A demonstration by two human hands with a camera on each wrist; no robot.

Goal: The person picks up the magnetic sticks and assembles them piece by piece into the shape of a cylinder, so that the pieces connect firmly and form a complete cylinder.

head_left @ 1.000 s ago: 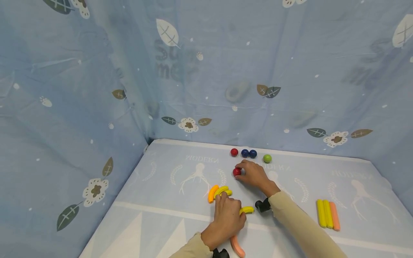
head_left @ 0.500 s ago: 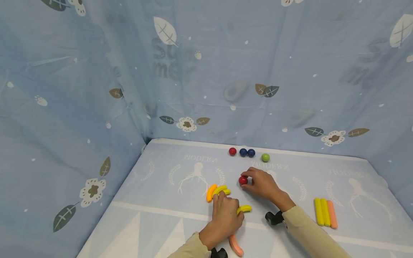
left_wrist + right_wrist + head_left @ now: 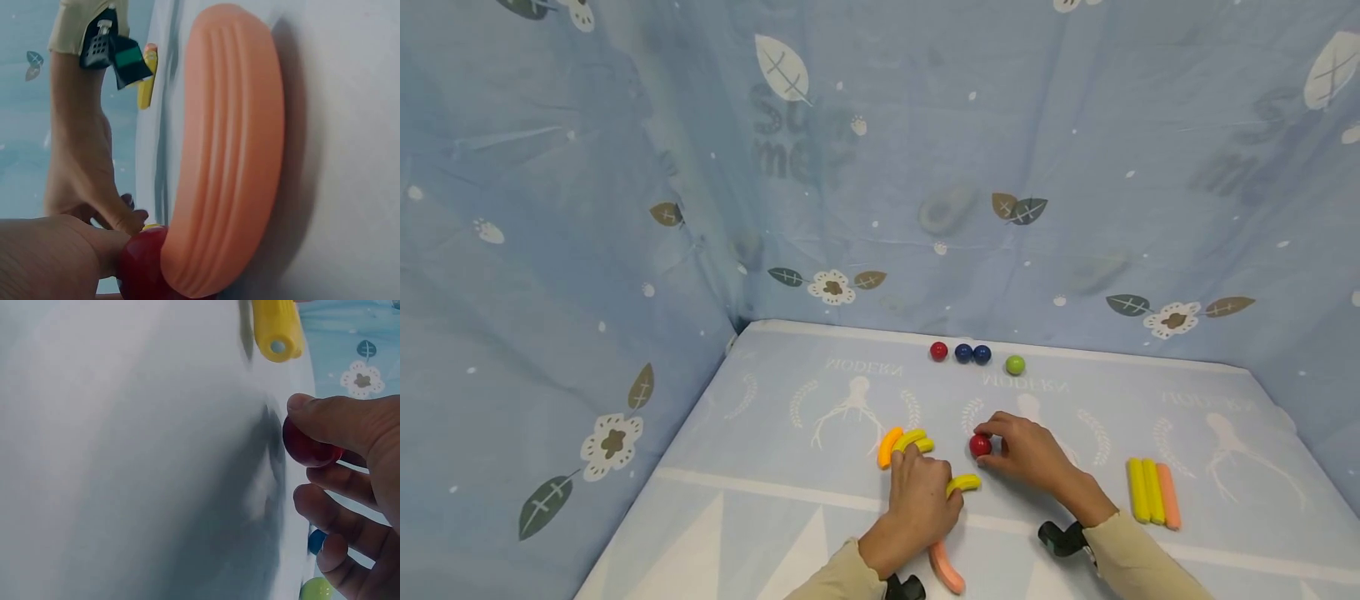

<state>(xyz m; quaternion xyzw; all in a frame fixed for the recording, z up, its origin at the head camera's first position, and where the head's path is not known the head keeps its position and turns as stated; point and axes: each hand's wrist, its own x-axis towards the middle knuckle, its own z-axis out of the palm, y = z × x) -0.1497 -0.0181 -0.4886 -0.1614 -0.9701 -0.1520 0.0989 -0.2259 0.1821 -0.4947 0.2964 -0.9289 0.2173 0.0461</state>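
My right hand (image 3: 1033, 454) pinches a glossy red ball (image 3: 980, 446) between thumb and fingers, just above or on the table; the other fingers are spread in the right wrist view. My left hand (image 3: 921, 496) stays low over the table with bent fingers. In the left wrist view, its thumb lies against another red ball (image 3: 140, 265), which the hand hides in the head view. A pink curved, ridged piece (image 3: 946, 568) lies by the left wrist. Beside the left thumb is a yellow curved piece (image 3: 964, 483); an orange curved piece (image 3: 890, 447) and yellow curved pieces (image 3: 910, 439) lie beyond the fingertips.
At the back of the table (image 3: 760, 392) are a red ball (image 3: 938, 351), two blue balls (image 3: 964, 353) and a green ball (image 3: 1015, 365). Two yellow sticks (image 3: 1138, 492) and a pink stick (image 3: 1168, 496) lie side by side at right. Printed cloth (image 3: 880, 167) hangs behind.
My right hand has brought its red ball nearer to me and slightly to the right. The left hand keeps its place; the view has shifted a little.
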